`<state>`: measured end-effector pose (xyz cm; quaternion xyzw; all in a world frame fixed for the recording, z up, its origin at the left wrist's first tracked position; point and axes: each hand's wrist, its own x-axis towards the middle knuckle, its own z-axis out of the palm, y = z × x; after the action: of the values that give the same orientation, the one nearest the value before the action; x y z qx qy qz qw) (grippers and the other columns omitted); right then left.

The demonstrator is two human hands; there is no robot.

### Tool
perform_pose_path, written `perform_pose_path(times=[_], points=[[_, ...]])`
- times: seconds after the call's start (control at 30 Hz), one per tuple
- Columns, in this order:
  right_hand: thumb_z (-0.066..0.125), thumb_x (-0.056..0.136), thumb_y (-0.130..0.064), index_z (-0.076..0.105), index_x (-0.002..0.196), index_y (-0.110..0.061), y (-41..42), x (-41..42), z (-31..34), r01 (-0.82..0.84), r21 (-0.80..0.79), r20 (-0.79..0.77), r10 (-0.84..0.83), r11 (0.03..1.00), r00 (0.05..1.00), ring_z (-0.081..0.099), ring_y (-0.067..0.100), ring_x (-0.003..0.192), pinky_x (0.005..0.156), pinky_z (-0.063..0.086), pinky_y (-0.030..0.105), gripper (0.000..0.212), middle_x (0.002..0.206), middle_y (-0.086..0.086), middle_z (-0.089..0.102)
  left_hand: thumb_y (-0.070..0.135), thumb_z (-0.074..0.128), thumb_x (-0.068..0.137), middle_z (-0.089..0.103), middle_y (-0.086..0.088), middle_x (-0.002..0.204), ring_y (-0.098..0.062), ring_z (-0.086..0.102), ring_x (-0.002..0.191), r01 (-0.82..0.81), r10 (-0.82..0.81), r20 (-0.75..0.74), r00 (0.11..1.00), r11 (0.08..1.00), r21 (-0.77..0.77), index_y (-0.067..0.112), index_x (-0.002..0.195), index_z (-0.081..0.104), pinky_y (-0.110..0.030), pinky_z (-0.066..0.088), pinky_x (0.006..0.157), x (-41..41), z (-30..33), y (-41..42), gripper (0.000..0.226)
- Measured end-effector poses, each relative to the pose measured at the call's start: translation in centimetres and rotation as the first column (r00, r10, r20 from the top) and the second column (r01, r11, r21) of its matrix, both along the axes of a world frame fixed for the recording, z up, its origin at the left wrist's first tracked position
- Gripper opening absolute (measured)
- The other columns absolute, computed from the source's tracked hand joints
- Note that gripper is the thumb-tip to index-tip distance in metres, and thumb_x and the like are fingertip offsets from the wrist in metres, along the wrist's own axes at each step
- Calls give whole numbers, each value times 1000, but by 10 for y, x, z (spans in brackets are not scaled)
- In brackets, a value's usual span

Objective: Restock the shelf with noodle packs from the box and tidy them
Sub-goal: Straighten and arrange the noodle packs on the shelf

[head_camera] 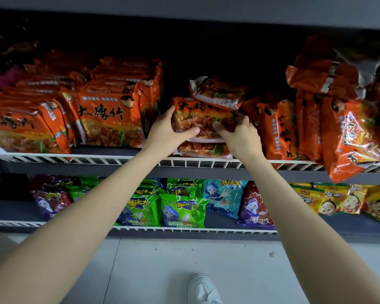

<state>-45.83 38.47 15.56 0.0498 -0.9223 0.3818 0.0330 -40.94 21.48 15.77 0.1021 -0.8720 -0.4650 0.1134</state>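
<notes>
Left hand (pixel 170 130) and right hand (pixel 237 133) gripping orange noodle pack (pixel 200 118), upper shelf (pixel 140 159)

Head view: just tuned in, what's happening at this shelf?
A person is stocking orange noodle packs on the upper shelf. Both hands grip one orange noodle pack from either side, the left hand and the right hand, setting it on a short stack in the middle gap. Another pack lies tilted behind it. Packs at the right lean untidily, one overhanging the rail. The box is not in view.
</notes>
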Motion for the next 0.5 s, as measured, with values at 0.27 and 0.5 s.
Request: perform_pose_path(times=[0.27,0.5], points=[[58,90,-47,32,138,-4,7,-7,10,-3,124,-16,5,992,1000,44,38,122,97,37,41,70,134,20,45,23,84,67,22,5,154,-15,25,139,123,-122,72,990,992,-9,27,151,12,-15,24,101,-3,-3,0,111],[62,87,-45,35,132,-5,9,-14,4,35,-126,30,-32,991,999,51,42,114,94,47,52,65,128,21,47,21,85,66,23,-4,155,-21,22,142,41,-33,148,988,998,-50,16,151,16,-32,22,111,-8,6,-16,110]])
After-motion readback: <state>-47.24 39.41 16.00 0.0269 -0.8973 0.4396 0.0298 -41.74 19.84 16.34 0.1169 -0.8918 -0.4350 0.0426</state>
